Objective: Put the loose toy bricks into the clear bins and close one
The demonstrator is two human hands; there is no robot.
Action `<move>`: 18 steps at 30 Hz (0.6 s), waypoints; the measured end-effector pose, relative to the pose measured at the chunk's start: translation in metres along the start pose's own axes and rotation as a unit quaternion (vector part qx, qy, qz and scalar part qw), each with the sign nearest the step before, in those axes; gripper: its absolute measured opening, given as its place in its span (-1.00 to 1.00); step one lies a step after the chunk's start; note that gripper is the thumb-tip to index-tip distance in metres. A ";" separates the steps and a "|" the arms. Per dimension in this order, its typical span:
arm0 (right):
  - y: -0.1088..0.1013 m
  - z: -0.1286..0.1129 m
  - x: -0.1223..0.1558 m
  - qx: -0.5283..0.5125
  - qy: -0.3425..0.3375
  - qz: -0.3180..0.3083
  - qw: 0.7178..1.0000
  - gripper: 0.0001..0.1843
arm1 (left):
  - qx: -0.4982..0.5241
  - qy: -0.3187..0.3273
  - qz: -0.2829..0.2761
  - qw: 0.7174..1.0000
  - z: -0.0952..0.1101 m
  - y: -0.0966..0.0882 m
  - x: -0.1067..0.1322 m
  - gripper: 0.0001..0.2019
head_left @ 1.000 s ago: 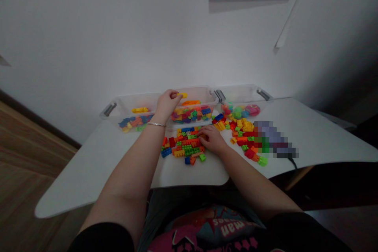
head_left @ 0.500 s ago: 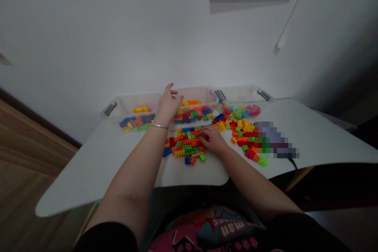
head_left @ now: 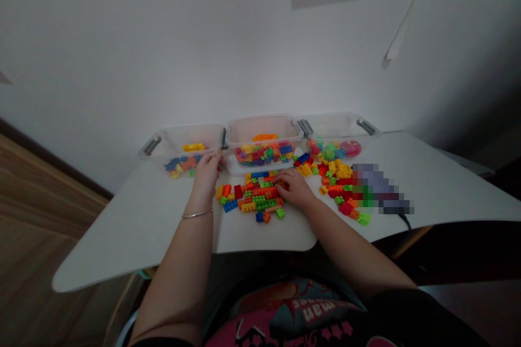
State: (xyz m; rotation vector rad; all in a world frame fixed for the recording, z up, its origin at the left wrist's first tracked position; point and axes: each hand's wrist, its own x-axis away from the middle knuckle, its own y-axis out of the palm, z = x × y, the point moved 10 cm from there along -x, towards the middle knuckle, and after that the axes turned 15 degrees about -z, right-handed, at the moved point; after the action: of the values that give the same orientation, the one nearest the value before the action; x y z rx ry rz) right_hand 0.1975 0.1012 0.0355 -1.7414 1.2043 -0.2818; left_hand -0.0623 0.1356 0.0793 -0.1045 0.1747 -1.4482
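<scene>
My left hand [head_left: 207, 172] is at the front right corner of the left clear plastic bin [head_left: 183, 138], fingers curled over its blue, orange and yellow bricks. Whether it holds one is hidden. My right hand [head_left: 294, 187] rests on the right side of a loose pile of coloured toy building bricks [head_left: 254, 195], its fingertips among orange and red bricks. I cannot tell if those fingers grip one. The middle clear bin [head_left: 262, 130] holds mixed bricks, with an orange one lying apart.
A third clear bin [head_left: 334, 126] holds round coloured pieces. A second brick pile [head_left: 336, 181] lies to the right, beside a pixelated patch [head_left: 376, 190] with a black cable. All stand on a white table [head_left: 138, 227] against a wall, with a wooden floor at the left.
My left hand has moved from above the middle bin, where it held a yellow brick, leftward and down to the left bin. The view has shifted slightly. My right hand stays in the pile.
</scene>
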 end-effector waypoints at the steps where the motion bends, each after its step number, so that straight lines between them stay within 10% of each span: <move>1: 0.000 0.000 0.000 0.001 -0.003 0.001 1.000 -0.84 | -0.028 -0.026 -0.015 0.999 -0.011 -0.002 0.003 -0.83; 8: 0.000 -0.001 0.000 0.008 -0.012 0.008 1.000 -0.84 | -0.303 -0.134 -0.148 0.932 -0.064 -0.003 0.011 -0.77; 18: 0.001 0.000 0.000 0.008 -0.014 0.009 1.000 -0.83 | -0.376 -0.122 -0.203 0.896 -0.063 0.007 0.014 -0.67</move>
State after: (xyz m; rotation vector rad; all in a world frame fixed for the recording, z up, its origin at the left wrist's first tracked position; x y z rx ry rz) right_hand 0.1973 0.1012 0.0345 -1.7148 1.1951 -0.2548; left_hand -0.0655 0.1251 0.0156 -1.0031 0.5250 -1.6948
